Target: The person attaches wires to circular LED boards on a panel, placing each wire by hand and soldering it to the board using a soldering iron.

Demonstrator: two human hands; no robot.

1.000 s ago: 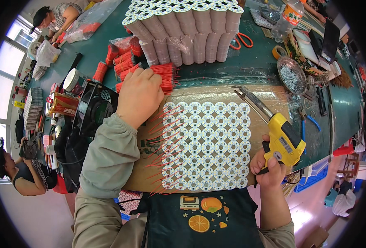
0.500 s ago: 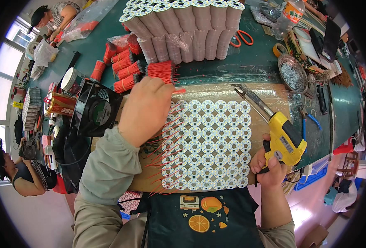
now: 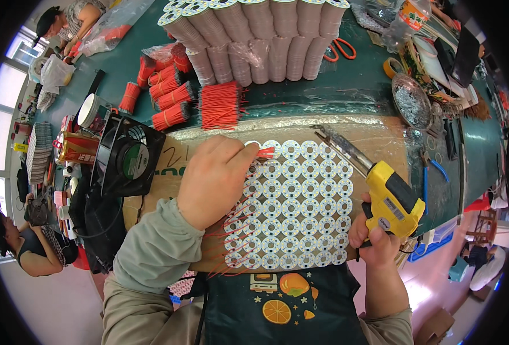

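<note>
My left hand (image 3: 217, 179) is closed in a pinch on short red wires (image 3: 266, 152), whose ends stick out over the upper left of the board grid. Below it lie rows of round white LED boards (image 3: 290, 206) on a brown cardboard sheet. Thin red wires (image 3: 237, 214) slant out from the left column of boards. In my right hand (image 3: 376, 244) is a yellow and black soldering gun (image 3: 395, 198), gripped by its handle. Its metal tip (image 3: 317, 131) points up and left, over the far edge of the grid.
Tall stacks of round boards (image 3: 249, 46) stand at the back. Left of them are red wire bundles (image 3: 171, 100) and a loose pile of red wires (image 3: 220, 106). A black fan (image 3: 131, 158) stands left; a metal bowl (image 3: 411, 102) and pliers (image 3: 430, 169) lie right. Two other people sit left.
My left hand has moved from the loose red wire pile toward me and right, over the grid's upper left, with red wires in its fingers. The soldering gun's tip has shifted slightly left.
</note>
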